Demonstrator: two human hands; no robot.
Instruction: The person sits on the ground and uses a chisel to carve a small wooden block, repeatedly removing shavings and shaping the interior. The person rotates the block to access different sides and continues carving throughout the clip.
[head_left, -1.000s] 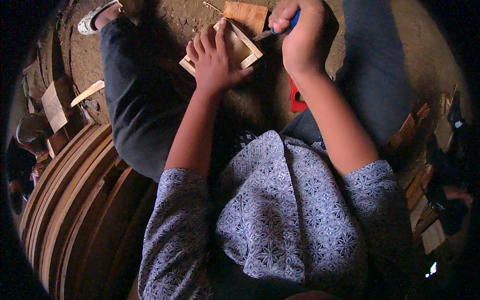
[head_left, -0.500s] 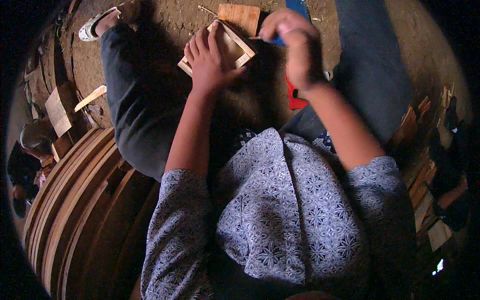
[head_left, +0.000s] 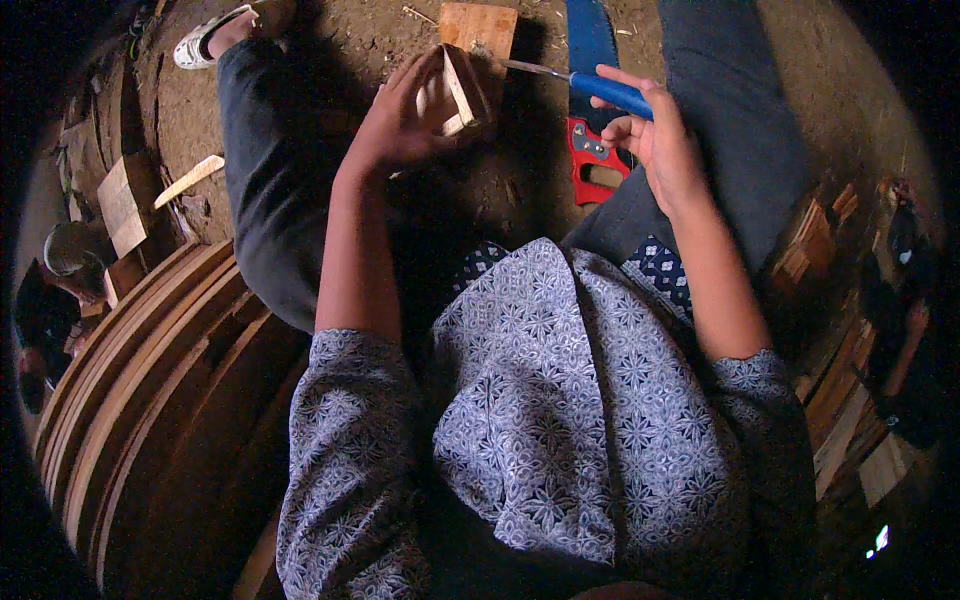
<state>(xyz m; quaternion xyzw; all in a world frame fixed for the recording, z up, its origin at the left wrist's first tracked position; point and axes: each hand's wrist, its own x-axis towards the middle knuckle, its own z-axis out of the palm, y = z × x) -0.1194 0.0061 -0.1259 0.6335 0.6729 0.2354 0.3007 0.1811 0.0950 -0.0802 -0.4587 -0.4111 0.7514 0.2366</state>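
My left hand (head_left: 400, 122) is closed on the edge of a small pale wooden box frame (head_left: 463, 100). The frame is tilted up on its side, and my fingers partly hide it. In my right hand (head_left: 655, 140) is a blue-handled tool (head_left: 612, 95) with a thin metal shaft, held loosely with some fingers lifted. Its shaft points left toward a flat wooden board (head_left: 480, 28) lying just beyond the frame; whether the tip touches the board I cannot tell. A handsaw with a red handle (head_left: 588, 150) and blue blade lies on the ground below the tool.
Curved wooden pieces (head_left: 130, 350) are stacked at my left. Farther left lie a square wooden offcut (head_left: 122, 210) and a pale strip (head_left: 188, 182). Wood scraps (head_left: 840, 400) are piled at the right. My legs extend on both sides of the dirt ground (head_left: 500, 190).
My right hand has moved right and nearer, opening partly around the blue handle, which now shows clearly. My left hand has tipped the wooden frame up onto its side. The saw handle is less covered.
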